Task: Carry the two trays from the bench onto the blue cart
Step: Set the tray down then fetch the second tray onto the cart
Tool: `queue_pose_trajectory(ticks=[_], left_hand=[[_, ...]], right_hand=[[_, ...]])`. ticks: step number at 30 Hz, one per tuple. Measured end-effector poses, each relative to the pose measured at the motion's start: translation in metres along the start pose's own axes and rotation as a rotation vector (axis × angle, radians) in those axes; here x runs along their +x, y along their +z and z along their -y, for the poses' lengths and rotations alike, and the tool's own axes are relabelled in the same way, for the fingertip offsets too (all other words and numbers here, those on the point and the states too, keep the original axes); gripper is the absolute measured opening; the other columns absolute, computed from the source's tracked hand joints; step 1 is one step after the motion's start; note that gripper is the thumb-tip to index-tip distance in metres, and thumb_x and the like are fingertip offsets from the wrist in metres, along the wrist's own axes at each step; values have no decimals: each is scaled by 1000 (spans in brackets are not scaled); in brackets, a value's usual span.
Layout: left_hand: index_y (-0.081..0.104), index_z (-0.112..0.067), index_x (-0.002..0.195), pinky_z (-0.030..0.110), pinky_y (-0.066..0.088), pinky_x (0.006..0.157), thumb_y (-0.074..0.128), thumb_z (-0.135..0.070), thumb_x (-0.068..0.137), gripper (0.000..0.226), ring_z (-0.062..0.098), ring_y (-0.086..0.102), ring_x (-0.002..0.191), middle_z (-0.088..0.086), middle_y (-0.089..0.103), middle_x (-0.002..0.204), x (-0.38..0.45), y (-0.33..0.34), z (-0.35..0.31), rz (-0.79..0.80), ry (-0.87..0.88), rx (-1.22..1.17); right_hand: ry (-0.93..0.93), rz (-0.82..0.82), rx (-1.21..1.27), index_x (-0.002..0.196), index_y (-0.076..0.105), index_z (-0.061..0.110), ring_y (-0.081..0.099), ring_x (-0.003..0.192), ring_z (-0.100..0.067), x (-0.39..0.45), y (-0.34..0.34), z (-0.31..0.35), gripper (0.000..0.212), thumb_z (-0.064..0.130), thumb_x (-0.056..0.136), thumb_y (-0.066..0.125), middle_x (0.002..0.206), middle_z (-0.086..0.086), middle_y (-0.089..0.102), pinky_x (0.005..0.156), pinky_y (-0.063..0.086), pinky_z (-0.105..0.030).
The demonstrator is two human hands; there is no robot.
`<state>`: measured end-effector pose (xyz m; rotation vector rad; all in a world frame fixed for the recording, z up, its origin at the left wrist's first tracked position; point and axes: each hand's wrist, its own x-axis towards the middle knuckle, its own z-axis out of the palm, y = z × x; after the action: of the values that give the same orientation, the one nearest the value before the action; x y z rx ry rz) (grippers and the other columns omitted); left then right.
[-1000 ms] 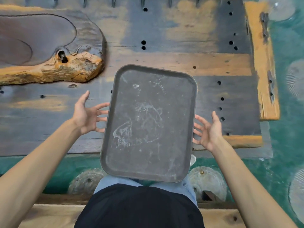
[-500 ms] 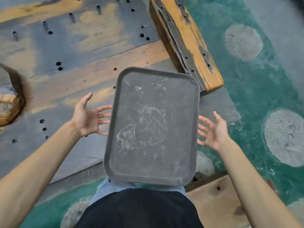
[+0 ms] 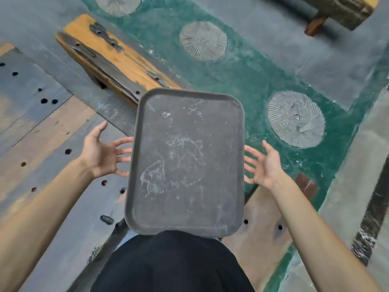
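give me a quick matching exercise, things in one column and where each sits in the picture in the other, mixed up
Things:
1. tray
2. left hand
3. right hand
4. wooden beam

Places:
a. upper left, on the floor
b. at the tray's right edge
c. centre, in front of the body
d. at the tray's left edge

Pairs: 1-c, 2-d, 3-b, 4-a
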<state>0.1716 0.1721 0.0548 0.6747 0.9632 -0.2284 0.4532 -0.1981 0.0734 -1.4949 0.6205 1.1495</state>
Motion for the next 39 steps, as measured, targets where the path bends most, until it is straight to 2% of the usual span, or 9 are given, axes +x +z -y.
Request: queue_pose_trajectory(ticks=[7,11,16,20,24,26,31,35,39], left_hand=[[71,-24,123,72,44,87,47,-87,65,89,31,69,90,15,72,106,64,103,-72,104,-69,186],[67,-22,120,73,43,86,44,-86,67,86,31,63,85,15,65,99,108,161,-113,148,-93,284],[63,-21,124,63,45,82,44,-85,68,88,29,55,83,12,57,96,173,235,-164,191,-133,391],[66,-21,118,62,51,75,45,-84,68,84,29,61,76,12,65,90,215,296,-202,235,-185,470],[64,-23,122,71,40,89,44,-84,69,84,30,62,85,12,65,98,256,359,-230,300,-225,569],[63,-23,123,70,36,93,43,-84,69,84,30,59,84,12,64,97,272,396,-235,313,-240,653],[66,-24,117,55,39,82,40,-83,71,79,26,57,76,8,63,88,309,479,-235,363,-244,772],[70,-25,112,56,39,83,43,-82,69,77,25,57,74,7,62,85,335,559,-220,421,-251,895],[77,-26,110,58,51,76,46,-83,67,77,26,63,77,8,67,89,360,650,-193,512,-290,990]], right_hand=[[-43,-91,180,118,73,33,57,118,-19,3,-64,38,58,72,88,41,130,-1,66,98,36,-50],[-58,-150,295,118,73,32,58,117,-20,9,-91,62,57,70,88,43,129,-2,68,91,38,-49],[-69,-225,416,118,73,31,59,117,-19,21,-115,103,57,70,89,43,128,-2,68,92,40,-47],[-73,-316,498,118,73,31,60,111,-19,25,-132,138,57,70,88,44,125,-1,70,83,40,-44],[-91,-377,600,120,73,31,59,110,-17,27,-153,161,59,71,89,42,122,0,69,83,39,-44],[-86,-416,671,120,73,30,60,107,-17,25,-167,166,59,70,90,41,120,1,70,84,39,-44],[-114,-455,813,117,75,29,59,101,-19,22,-204,169,62,72,90,39,112,1,70,78,38,-43],[-133,-528,935,111,76,31,58,101,-18,20,-242,161,57,70,90,40,112,3,70,76,37,-42],[-161,-571,1063,107,76,33,58,94,-15,22,-295,154,54,69,91,38,107,5,70,73,36,-40]])
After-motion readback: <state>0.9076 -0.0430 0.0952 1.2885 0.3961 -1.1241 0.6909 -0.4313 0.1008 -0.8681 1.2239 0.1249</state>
